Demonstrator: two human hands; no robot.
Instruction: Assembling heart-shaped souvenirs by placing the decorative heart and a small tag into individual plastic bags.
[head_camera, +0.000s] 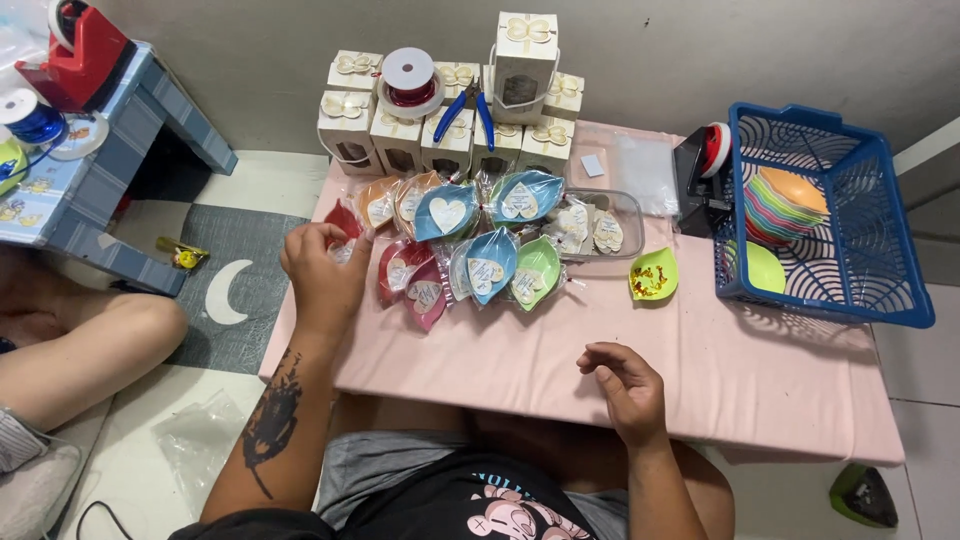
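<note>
My left hand (322, 268) reaches to the left end of a spread of wrapped leaf-shaped dishes (470, 240) in red, orange, blue and green, each with a paper tag. Its fingers pinch the clear wrapping of a red wrapped dish (343, 226) at the edge of the low pink table (760, 380). My right hand (627, 385) rests on the pink cloth near the front edge, fingers loosely curled, holding nothing. A small yellow-green dish (654, 274) with red and gold bits lies alone to the right of the spread.
Cream gift boxes (450, 130) are stacked at the back, with a red ribbon spool (409, 82) and blue pliers (463, 110) on them. A blue basket (830, 215) of stacked coloured dishes stands at the right. A tape dispenser (705, 165) and a clear tray (600, 225) sit nearby. Another person's leg (80, 345) is at the left.
</note>
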